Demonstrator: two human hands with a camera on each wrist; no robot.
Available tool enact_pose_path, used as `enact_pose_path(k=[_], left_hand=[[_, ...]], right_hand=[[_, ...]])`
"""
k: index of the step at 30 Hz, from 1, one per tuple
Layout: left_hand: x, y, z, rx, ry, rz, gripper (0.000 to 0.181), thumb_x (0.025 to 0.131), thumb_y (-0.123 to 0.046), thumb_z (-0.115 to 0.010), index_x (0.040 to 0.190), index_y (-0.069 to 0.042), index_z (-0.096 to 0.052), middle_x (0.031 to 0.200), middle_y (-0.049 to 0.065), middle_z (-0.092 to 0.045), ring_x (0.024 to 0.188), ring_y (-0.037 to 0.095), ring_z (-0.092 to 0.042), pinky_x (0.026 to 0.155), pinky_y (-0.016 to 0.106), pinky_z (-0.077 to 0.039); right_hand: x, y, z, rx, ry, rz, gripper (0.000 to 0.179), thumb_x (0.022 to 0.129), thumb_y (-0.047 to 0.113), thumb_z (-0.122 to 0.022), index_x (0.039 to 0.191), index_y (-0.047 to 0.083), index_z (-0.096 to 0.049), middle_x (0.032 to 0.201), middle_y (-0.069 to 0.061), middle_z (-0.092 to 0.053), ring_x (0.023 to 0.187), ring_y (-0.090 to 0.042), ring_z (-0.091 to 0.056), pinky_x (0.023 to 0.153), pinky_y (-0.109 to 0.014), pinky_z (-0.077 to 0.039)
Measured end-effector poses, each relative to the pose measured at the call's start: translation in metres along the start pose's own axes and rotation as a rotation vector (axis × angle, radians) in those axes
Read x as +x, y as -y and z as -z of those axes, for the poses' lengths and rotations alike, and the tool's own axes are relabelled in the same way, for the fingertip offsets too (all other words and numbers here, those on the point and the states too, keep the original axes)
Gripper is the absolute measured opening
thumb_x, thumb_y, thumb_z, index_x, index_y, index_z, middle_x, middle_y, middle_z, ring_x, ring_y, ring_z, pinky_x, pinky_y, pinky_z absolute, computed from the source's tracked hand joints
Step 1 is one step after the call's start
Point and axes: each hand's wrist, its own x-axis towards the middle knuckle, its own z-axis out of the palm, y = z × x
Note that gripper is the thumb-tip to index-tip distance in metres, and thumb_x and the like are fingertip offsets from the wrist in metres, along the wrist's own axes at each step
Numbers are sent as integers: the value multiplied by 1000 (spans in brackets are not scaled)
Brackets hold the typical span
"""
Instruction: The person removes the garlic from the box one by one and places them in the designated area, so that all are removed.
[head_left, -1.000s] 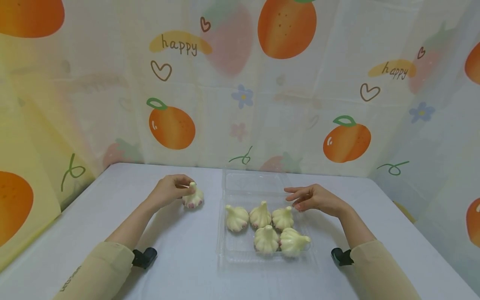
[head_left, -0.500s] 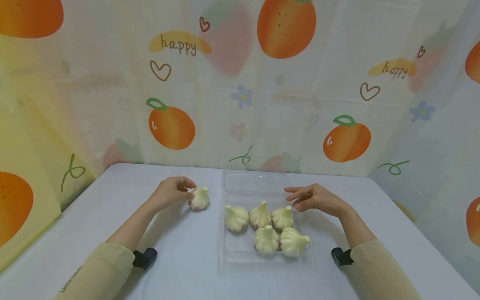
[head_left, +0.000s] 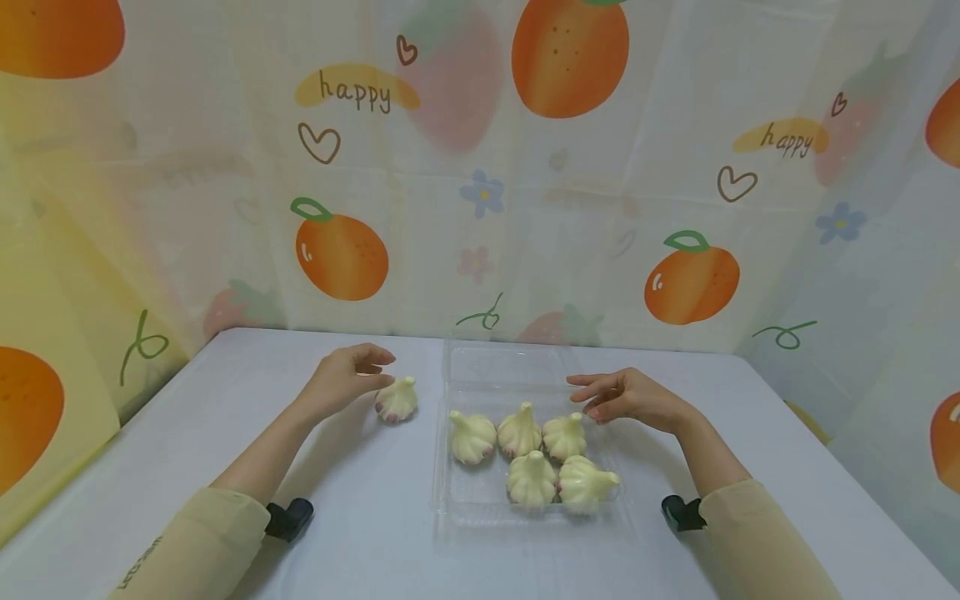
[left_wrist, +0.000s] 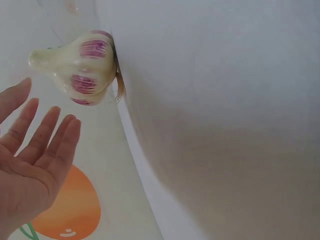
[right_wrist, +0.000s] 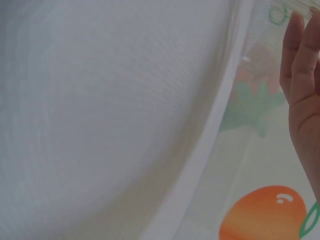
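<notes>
A single garlic bulb [head_left: 397, 400] with purple streaks stands on the table to the left of a clear plastic box. My left hand [head_left: 347, 379] is just up and left of it. In the left wrist view, the left hand's fingers [left_wrist: 45, 135] are spread and apart from the bulb [left_wrist: 82, 67]. Several more garlic bulbs [head_left: 519, 432] sit inside the box [head_left: 441, 492]: a row of 3 behind and 2 in front, toward the right. Beside the box's back right side, my right hand [head_left: 633, 400] hovers with relaxed fingers, holding nothing.
The box's transparent lid [head_left: 510, 364] lies folded open toward the back. White cloth covers the table [head_left: 360, 525]. Behind it hangs a curtain [head_left: 420, 217] printed with oranges.
A second ago my left hand held the lone garlic bulb by its stem. The bulb has since shifted slightly right, and the fingers have let go. My right hand stays in place.
</notes>
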Motion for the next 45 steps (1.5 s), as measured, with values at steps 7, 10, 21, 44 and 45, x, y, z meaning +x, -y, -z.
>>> enact_pose_path(k=[7, 10, 21, 44, 45], left_hand=[[0, -11, -5, 2, -53, -50, 38, 90, -23, -70, 125, -9, -64, 129, 14, -67, 119, 34, -65, 96, 47, -55], [-1, -16, -7, -6, -68, -63, 37, 90, -23, -71, 125, -10, -64, 130, 12, -67, 120, 33, -65, 96, 47, -55], [-2, -34, -13, -79, -79, -108, 39, 88, -19, -73, 125, -11, -64, 130, 12, -67, 122, 35, -64, 94, 43, -57], [-21, -92, -34, -232, -4, -286, 41, 86, -12, -75, 125, -9, -63, 129, 10, -67, 120, 28, -63, 103, 40, -53], [-23, -95, -35, -235, 5, -294, 41, 86, -12, -75, 125, -8, -63, 129, 10, -67, 120, 27, -63, 104, 40, -53]], right_hand=[[0, 0, 0, 3, 4, 5, 43, 88, 9, -69, 127, -8, -61, 157, -22, -36, 104, -8, -67, 88, -25, -55], [0, 0, 0, 1, 3, 6, 43, 89, 9, -68, 127, -8, -61, 157, -22, -36, 103, -8, -67, 88, -25, -55], [-2, 2, 0, -1, 1, 8, 43, 88, 10, -69, 127, -6, -62, 157, -21, -37, 106, -9, -67, 89, -25, -55], [-1, 2, -1, 10, 2, 9, 44, 88, 9, -68, 128, -10, -60, 157, -23, -35, 105, -10, -68, 88, -24, -55], [-1, 2, -1, 11, 2, 9, 44, 88, 9, -68, 128, -10, -60, 157, -23, -35, 105, -9, -68, 88, -24, -55]])
